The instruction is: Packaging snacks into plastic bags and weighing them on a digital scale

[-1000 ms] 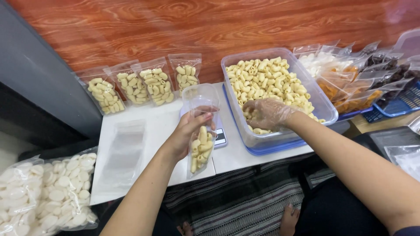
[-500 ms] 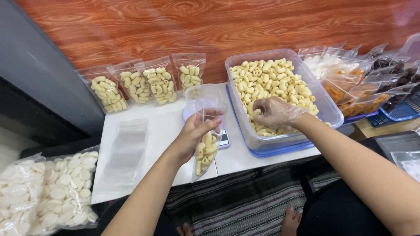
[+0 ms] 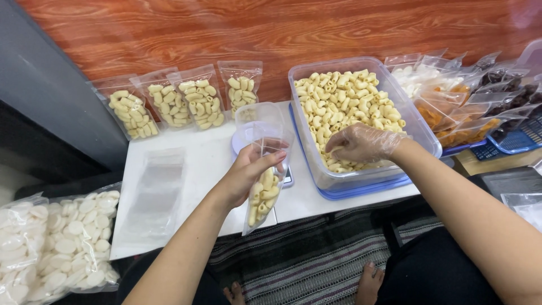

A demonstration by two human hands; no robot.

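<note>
My left hand (image 3: 245,172) holds a clear plastic pouch (image 3: 265,189) partly filled with pale curled crackers, tilted over the white table's front edge. My right hand (image 3: 361,142), in a thin clear glove, reaches into a large clear tub (image 3: 420,127) of the same crackers, fingers curled down among them. A small clear cup (image 3: 257,120) stands on a scale just behind the pouch.
Several filled pouches (image 3: 186,101) lean against the wooden wall at the back. A stack of empty clear bags (image 3: 155,192) lies on the white table (image 3: 197,152). Big bags of white crackers (image 3: 51,243) sit at the left. Packets of other snacks (image 3: 463,107) are piled at the right.
My right hand has shifted slightly inside the tub, digging into the crackers. My left hand still holds the pouch in about the same place.
</note>
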